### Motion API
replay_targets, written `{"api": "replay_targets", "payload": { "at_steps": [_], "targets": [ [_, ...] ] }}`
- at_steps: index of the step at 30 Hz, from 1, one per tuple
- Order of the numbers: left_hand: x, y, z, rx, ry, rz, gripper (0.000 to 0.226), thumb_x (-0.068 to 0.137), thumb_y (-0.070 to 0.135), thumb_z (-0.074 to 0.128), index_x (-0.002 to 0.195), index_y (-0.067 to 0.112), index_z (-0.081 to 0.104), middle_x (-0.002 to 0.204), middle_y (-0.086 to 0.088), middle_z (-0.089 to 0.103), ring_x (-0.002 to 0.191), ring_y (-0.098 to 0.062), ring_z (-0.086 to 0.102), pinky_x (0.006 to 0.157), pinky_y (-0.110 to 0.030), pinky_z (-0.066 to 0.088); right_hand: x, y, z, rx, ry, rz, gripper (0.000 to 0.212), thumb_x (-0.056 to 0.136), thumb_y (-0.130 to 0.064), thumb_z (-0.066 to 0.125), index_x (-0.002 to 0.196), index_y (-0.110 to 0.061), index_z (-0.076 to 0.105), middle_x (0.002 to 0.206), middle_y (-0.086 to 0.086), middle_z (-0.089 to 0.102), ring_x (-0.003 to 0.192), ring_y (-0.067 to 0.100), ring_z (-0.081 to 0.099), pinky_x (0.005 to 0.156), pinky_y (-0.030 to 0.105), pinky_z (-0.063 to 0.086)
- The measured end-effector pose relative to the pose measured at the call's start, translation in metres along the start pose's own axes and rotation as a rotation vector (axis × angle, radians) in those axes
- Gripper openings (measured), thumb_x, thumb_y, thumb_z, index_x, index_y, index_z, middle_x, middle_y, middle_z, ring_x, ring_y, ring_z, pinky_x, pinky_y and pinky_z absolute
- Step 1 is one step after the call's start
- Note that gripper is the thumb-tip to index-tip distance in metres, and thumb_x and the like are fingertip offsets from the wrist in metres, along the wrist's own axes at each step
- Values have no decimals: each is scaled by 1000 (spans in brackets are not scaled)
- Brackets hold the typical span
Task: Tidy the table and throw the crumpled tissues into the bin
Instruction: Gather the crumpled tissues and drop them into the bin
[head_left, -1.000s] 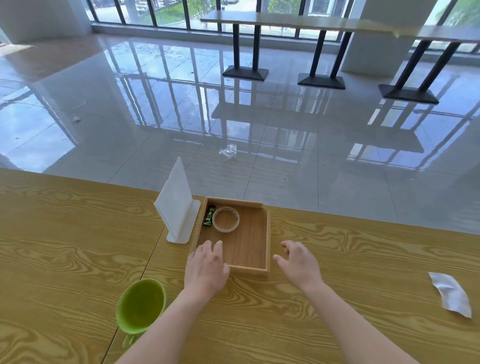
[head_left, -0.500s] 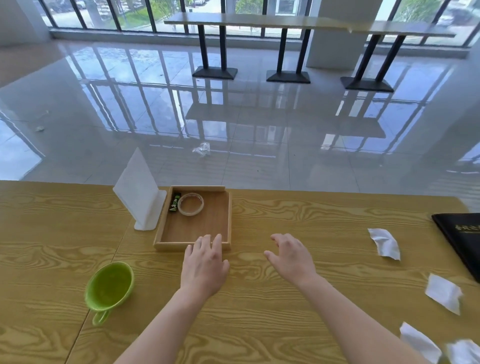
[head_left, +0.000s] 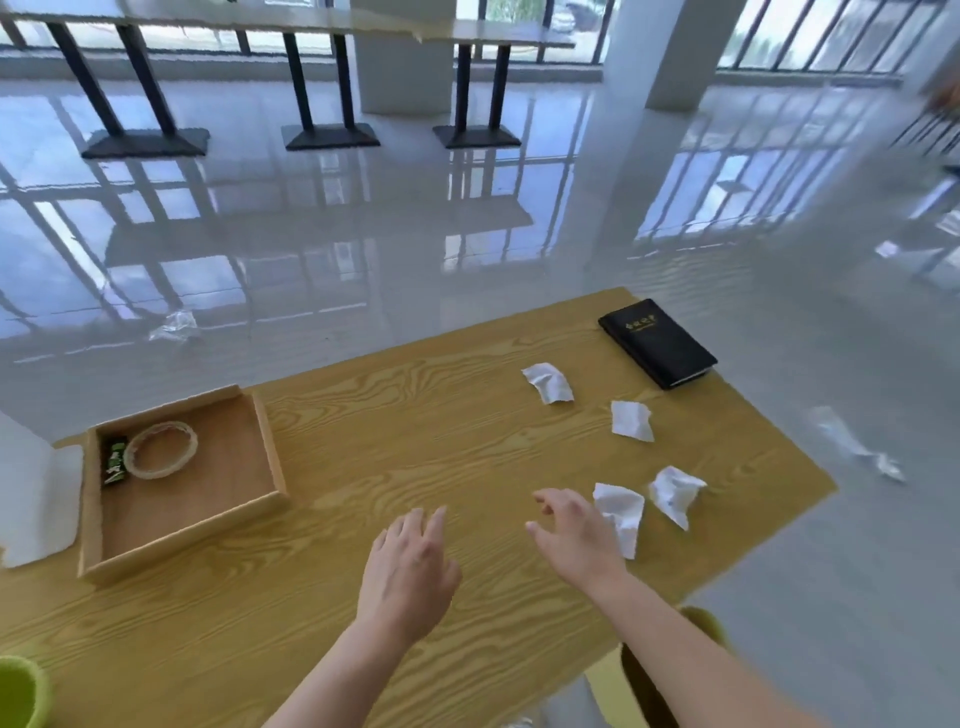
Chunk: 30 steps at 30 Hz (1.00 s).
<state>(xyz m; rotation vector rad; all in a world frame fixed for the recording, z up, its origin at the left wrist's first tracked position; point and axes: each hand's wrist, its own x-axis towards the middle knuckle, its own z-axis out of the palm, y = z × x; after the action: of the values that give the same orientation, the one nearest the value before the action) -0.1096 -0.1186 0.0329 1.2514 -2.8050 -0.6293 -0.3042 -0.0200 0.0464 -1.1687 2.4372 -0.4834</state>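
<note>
Several crumpled white tissues lie on the right part of the wooden table (head_left: 467, 431): one (head_left: 619, 512) right beside my right hand, another (head_left: 675, 493) just past it, and two farther off (head_left: 631, 421) (head_left: 548, 382). My right hand (head_left: 576, 535) hovers open over the table, fingers spread, its edge next to the nearest tissue. My left hand (head_left: 408, 571) is open too, palm down, holding nothing. A green-rimmed bin (head_left: 649, 686) shows below the table's right edge, partly hidden by my right forearm.
A wooden tray (head_left: 270, 457) at the left holds a tape roll (head_left: 161, 456) and a small green packet (head_left: 115, 466). A white napkin stand (head_left: 36, 499) is left of it. A black book (head_left: 657, 342) lies far right; a green cup (head_left: 21, 693) sits bottom left.
The view has swung to the right, so the tray slid left and the tissues, book and table end came into view. Both hands moved right, away from the tray, toward the tissues.
</note>
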Motion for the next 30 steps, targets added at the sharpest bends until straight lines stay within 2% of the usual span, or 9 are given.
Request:
{"api": "replay_targets", "payload": {
  "at_steps": [3, 7, 12, 17, 19, 24, 27, 30],
  "targets": [
    [2, 31, 13, -30, -32, 93, 62, 92, 38, 48, 149, 22, 29, 146, -1, 41, 132, -20, 39, 107, -33, 35, -16, 39, -16, -7, 40, 80, 38, 92, -30, 63, 129, -22, 58, 116, -2, 63, 105, 14, 60, 84, 28, 49],
    [18, 80, 28, -45, -18, 202, 54, 92, 38, 48, 143, 24, 38, 130, 3, 51, 118, -18, 48, 97, -31, 41, -19, 95, -45, -21, 112, 172, 27, 91, -25, 61, 118, -27, 64, 102, -6, 62, 96, 16, 62, 71, 26, 43],
    [51, 140, 55, -8, -10, 253, 50, 91, 37, 50, 139, 23, 42, 122, 4, 53, 110, -18, 51, 89, -30, 42, 2, 160, -69, -47, 118, 181, 34, 90, -26, 64, 123, -22, 60, 118, -1, 62, 108, 22, 58, 77, 27, 39],
    [78, 191, 85, 25, -9, 215, 36, 92, 37, 48, 125, 24, 51, 107, 6, 54, 95, -17, 52, 81, -30, 43, 32, 204, -81, -110, 68, 117, 36, 91, -24, 57, 127, -21, 55, 127, 3, 55, 114, 24, 50, 82, 30, 43],
    [88, 207, 96, 51, -28, 189, 37, 91, 39, 50, 124, 24, 50, 109, 6, 54, 96, -18, 52, 81, -31, 44, 43, 217, -84, -143, 39, 83, 40, 91, -26, 58, 130, -24, 51, 131, 2, 50, 116, 23, 45, 84, 29, 44],
    [101, 228, 123, 107, -113, 155, 49, 84, 50, 62, 127, 34, 45, 115, 7, 51, 98, -18, 49, 78, -30, 42, 64, 238, -84, -275, -91, -22, 57, 92, -40, 57, 145, -33, 35, 149, 1, 35, 128, 27, 34, 105, 36, 39],
    [110, 231, 137, 167, -137, 151, 45, 83, 47, 65, 123, 35, 50, 118, 5, 48, 96, -18, 46, 76, -29, 41, 70, 251, -83, -297, -135, -49, 50, 94, -35, 55, 141, -33, 37, 146, 1, 37, 125, 27, 36, 97, 37, 45],
    [112, 234, 145, 178, -109, 165, 19, 85, 36, 64, 104, 33, 61, 104, 8, 50, 87, -18, 45, 69, -29, 38, 68, 262, -83, -311, -115, -71, 36, 93, -29, 57, 128, -27, 47, 131, 2, 48, 112, 25, 43, 86, 35, 47]
  ]
}}
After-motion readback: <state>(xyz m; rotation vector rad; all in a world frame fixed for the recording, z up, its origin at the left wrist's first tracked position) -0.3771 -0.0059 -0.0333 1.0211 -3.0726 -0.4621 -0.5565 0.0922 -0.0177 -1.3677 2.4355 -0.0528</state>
